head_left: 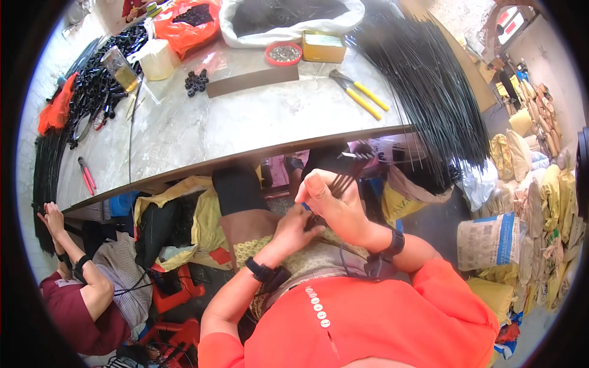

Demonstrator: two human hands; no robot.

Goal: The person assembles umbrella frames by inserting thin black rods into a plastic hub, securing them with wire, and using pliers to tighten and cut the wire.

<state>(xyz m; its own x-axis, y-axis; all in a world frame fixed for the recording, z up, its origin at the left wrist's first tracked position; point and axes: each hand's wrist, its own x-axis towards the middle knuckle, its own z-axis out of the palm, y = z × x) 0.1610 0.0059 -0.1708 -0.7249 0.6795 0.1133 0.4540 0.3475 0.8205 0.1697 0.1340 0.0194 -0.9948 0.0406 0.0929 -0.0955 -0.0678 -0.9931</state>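
Over my lap, just in front of the table's near edge, my right hand point(336, 208) is closed around several thin dark strips point(345, 183). Light, silvery ends point(356, 155) stick out beyond them toward the table; their exact kind is hard to make out. My left hand point(296, 228) is curled right beside the right one, its fingertips pinched close to the right palm. A small blue spot shows between the two hands, but what the left fingers hold is hidden. Nearest on the table lie yellow-handled pliers point(359, 93), partly spread.
Long black rods point(423, 92) overhang the table's point(245, 122) right end. A red dish point(283, 53) of small metal pieces, a yellow box point(323, 48) and a white sack point(288, 34) stand at the back. At left, a co-worker's hand point(52, 221) touches more rods. Sacks point(491, 242) fill the right.
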